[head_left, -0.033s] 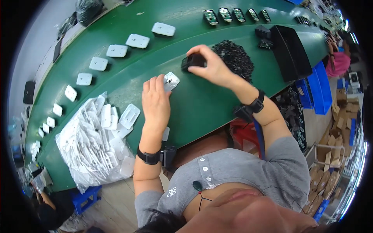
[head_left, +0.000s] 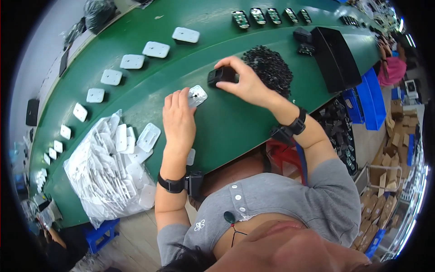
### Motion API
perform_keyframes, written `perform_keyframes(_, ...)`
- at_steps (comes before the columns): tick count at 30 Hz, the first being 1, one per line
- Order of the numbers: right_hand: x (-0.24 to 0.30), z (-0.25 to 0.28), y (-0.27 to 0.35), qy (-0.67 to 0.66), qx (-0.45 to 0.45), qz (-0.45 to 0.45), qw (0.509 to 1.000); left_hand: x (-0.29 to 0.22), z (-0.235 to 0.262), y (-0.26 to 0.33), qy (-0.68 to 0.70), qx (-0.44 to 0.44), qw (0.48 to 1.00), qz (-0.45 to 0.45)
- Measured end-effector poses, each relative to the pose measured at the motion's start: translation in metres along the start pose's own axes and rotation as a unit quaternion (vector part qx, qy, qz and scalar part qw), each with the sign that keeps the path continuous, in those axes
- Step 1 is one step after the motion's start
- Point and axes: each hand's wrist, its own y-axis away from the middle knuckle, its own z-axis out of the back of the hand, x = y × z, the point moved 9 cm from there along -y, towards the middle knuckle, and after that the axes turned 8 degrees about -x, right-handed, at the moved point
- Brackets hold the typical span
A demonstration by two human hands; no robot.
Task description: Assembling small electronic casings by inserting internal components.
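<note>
The left hand (head_left: pixel 178 119) is covering one end of the white plate (head_left: pixel 198 96), and the right hand (head_left: pixel 243 82) is hiding part of the black block (head_left: pixel 221 76). The left forearm (head_left: pixel 176 158) is blocking some of another plate (head_left: pixel 191 157) near the tabletop's (head_left: pixel 226 136) front edge. Plates in the plastic bag (head_left: pixel 106 170) are overlapping, so good luck counting. Bits in the black pile (head_left: pixel 269 68) are looking too tiny to ID. Small white pieces (head_left: pixel 41 180) at the tabletop's left end are blurring together, and the dark rim is swallowing part of a co-worker (head_left: pixel 63 254).

Blue stool (head_left: pixel 97 230) and brown cardboard boxes (head_left: pixel 397 109)
</note>
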Motion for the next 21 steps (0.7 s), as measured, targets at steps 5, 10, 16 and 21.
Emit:
perform_keyframes(5, 0.003, 0.000, 0.026, 0.100, 0.001, 0.045, 0.994, -0.005, -0.006, -0.002, 0.043, 0.030, 0.998, -0.018)
perform_keyframes(10, 0.013, 0.012, 0.018, 0.105, -0.025, 0.071, 0.992, -0.004, -0.005, -0.002, 0.047, 0.018, 0.998, -0.041)
perform_keyframes(16, 0.042, -0.015, 0.001, 0.046, 0.038, 0.124, 0.990, 0.011, 0.010, -0.004, 0.111, -0.029, 0.993, 0.018)
perform_keyframes(21, 0.048, -0.047, 0.002, 0.048, 0.107, 0.148, 0.982, 0.021, 0.026, -0.001, 0.126, -0.050, 0.990, 0.040)
